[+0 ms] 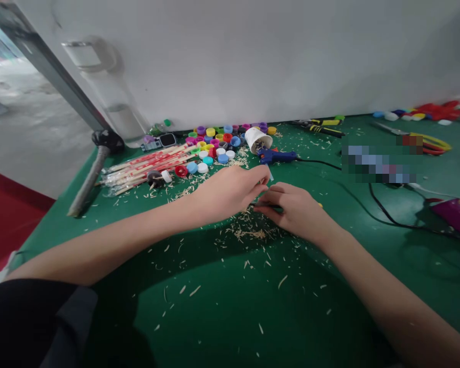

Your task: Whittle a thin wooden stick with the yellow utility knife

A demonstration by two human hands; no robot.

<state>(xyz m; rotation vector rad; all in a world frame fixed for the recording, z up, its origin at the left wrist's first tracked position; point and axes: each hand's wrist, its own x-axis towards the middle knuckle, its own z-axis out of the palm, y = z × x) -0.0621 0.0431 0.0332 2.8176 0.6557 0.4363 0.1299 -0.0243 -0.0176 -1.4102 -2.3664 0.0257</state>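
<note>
Both my hands meet above a small heap of pale wood shavings (253, 234) on the green table (214, 317). My left hand (230, 191) is closed in a pinch, and what its fingers hold is hidden. Close beside it, my right hand (297, 208) pinches a thin dark piece (266, 206), which shows only in part between the fingers. Just beyond the fingertips lies a blue glue gun (279, 156), a pale translucent stick (270, 172) near it. Behind that, a white paper cup (257, 139) is tipped over with shavings inside.
Coloured bottle caps (210, 148) and wrapped chopsticks (149, 166) spread at the back left, near a smartwatch (167, 140). A grey-wrapped rod (88, 184) lies at the left edge. Pliers (322, 126), scissors (417, 140), cables (383, 217) and a purple device (456, 213) are right.
</note>
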